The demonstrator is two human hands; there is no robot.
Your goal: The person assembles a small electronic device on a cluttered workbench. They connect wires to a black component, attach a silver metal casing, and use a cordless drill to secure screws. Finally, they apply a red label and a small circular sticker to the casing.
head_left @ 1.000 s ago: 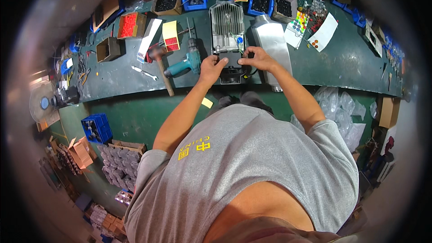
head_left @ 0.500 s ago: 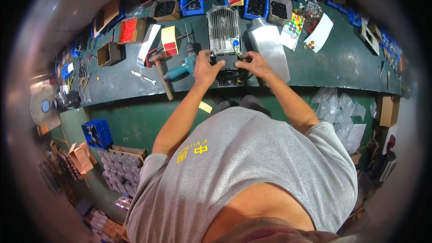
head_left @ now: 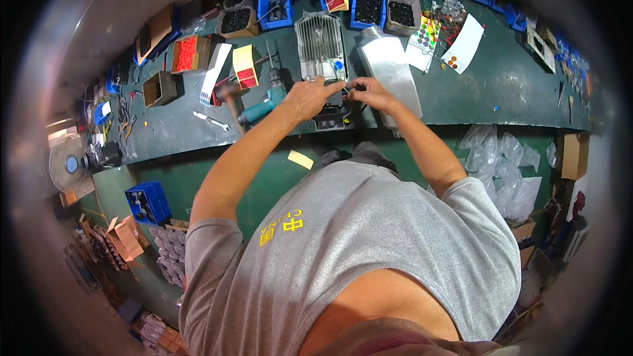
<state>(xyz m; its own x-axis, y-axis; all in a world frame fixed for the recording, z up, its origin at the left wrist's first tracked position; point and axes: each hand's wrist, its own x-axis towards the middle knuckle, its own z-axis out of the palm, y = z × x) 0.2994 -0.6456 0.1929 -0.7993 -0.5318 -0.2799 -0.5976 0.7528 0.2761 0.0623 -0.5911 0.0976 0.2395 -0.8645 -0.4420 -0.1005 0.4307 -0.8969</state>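
Observation:
On the bench in front of me lies a finned metal housing [head_left: 321,43] with a blue round part and thin wires at its near end. A black part with a fan [head_left: 331,118] sits at that end, nearest to me. Across the black part lies my left hand [head_left: 308,99], a finger stretched out to the wires at its right edge; its other fingers are partly hidden. My right hand [head_left: 374,94] is closed in a pinch on the thin wires [head_left: 347,92] there. Just right of the housing rests a smooth silver metal cover [head_left: 390,66].
Left of the housing are a teal power drill [head_left: 262,107], a hammer [head_left: 229,95] and a wrench [head_left: 211,120]. Blue bins [head_left: 368,6] and boxes of small parts line the back. Sticker sheets [head_left: 422,43] lie at the right. Plastic bags [head_left: 504,168] are below the bench.
My left hand has shifted across the black part toward the right, its finger now at the wires. My right hand has moved only slightly. The whole view has shifted a little.

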